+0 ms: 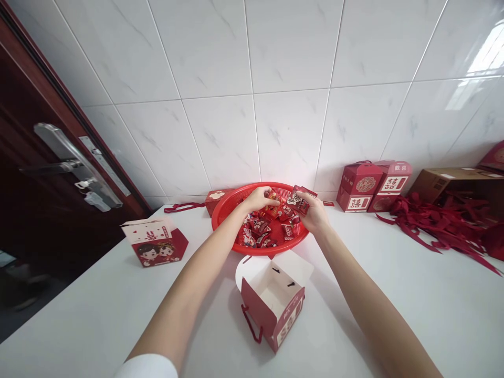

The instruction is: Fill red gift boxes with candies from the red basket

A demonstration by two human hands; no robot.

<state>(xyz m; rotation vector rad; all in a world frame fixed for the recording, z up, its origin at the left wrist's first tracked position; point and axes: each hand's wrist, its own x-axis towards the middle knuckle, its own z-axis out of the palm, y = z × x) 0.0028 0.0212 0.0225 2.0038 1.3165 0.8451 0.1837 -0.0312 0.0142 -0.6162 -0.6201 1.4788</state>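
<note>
A red plastic basket (219, 223) holds several small wrapped candies (260, 227), mostly red. My left hand (258, 200) is over its back part, fingers bent and closed around a red and gold candy packet (273, 209). At the basket's right rim, my right hand (314, 212) is closed on dark red candy packets (298, 201) with white lettering. In front of the basket stands an open red gift box (258, 310), its white flaps folded out and its inside bare. A dark red ribbon handle (252, 325) hangs from its left side.
A red and white box with cartoon figures (159, 244) stands left. Behind the basket is another red box (214, 199) with a ribbon (183, 207). Closed gift boxes (358, 186), a ribbon pile (437, 220) and a cardboard box (437, 181) line the right, by the tiled wall (291, 131).
</note>
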